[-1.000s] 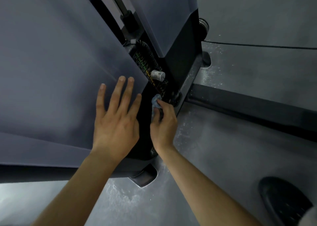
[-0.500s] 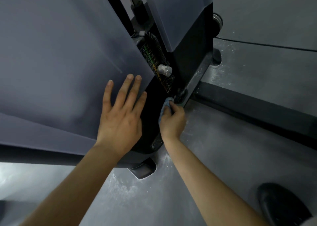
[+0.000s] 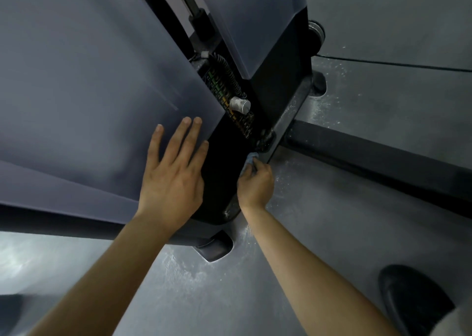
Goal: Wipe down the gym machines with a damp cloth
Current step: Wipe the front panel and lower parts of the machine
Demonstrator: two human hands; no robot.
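Sliding cloth farther right onto base bar, bunched length pointing far. Pinching it with right hand; pressing spread left hand on panel.

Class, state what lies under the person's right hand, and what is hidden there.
Under the right hand a blue cloth shows, its tip against the machine's black frame. The hand covers the rest of the cloth and the spot being wiped.
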